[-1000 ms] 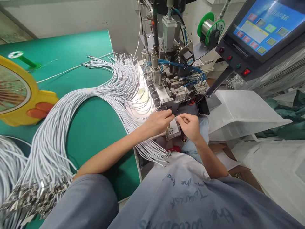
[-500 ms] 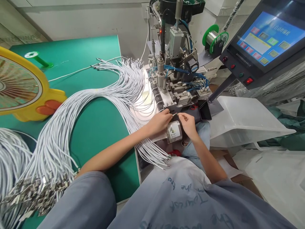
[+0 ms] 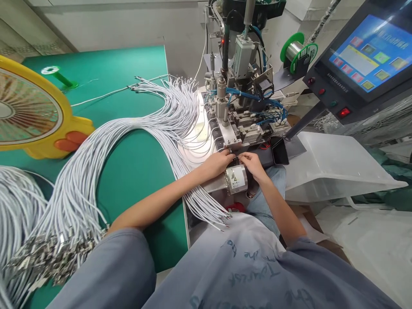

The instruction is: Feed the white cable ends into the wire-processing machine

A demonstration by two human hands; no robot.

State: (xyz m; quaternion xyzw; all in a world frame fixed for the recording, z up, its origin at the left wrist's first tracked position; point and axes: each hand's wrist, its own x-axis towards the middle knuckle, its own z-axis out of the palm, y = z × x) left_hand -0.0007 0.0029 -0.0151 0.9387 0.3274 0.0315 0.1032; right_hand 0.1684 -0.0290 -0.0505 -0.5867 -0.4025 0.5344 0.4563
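At the front edge of the bench machine (image 3: 225, 122), my left hand (image 3: 219, 164) is closed in a pinch around the end of a white cable, mostly hidden by the fingers. My right hand (image 3: 253, 165) pinches at the tip of the same cable, its fingertips almost meeting the left ones. Just below both hands sits a silver cylindrical motor (image 3: 236, 178) with a white label. A thick bundle of white cables (image 3: 128, 125) curves across the green table (image 3: 125, 171) beside my left forearm. Several single cables lie in the machine's row of slots.
A yellow fan (image 3: 74, 126) stands at the left, near metal connectors (image 3: 58, 257) on the cable ends. A green spool (image 3: 62, 79) lies behind it. On the right are a touchscreen panel (image 3: 370, 56), a solder wire reel (image 3: 294, 50), a black bin (image 3: 279, 150) and a white plastic tub (image 3: 334, 159).
My hands have drawn closer together at the cable end, the right one shifting slightly left relative to the machine. The whole view has shifted a little.
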